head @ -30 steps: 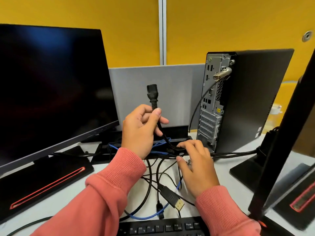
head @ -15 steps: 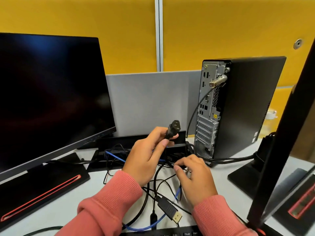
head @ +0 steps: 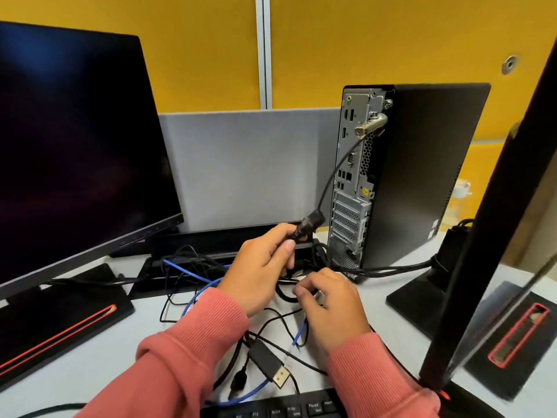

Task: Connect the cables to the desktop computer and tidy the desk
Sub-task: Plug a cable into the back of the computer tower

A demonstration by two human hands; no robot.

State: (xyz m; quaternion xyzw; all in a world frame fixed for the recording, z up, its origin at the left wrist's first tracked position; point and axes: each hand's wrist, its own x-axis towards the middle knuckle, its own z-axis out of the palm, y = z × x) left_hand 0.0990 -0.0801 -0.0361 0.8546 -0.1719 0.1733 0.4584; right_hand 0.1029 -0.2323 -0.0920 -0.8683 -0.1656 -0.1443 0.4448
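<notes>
A black desktop tower (head: 422, 176) stands upright at the back right of the desk, its silver rear port panel (head: 352, 182) facing me. My left hand (head: 262, 273) grips a black power plug (head: 309, 226) and holds it low, just left of the tower's lower rear panel. My right hand (head: 328, 306) lies on the tangle of black cables (head: 271, 321) in front of the tower, fingers curled around one black cable. A blue cable (head: 193, 273) and a black display connector with a gold tip (head: 271, 365) lie loose on the desk.
A large dark monitor (head: 75, 146) fills the left, its black base with a red stripe (head: 54, 330) on the desk. A second monitor (head: 494, 236) stands edge-on at the right. A keyboard (head: 280, 410) lies at the bottom edge. A lock cable (head: 337, 164) hangs from the tower.
My left hand has brought the power plug down from in front of the grey partition and rightward to the tower's lower rear. My right hand stayed on the cables.
</notes>
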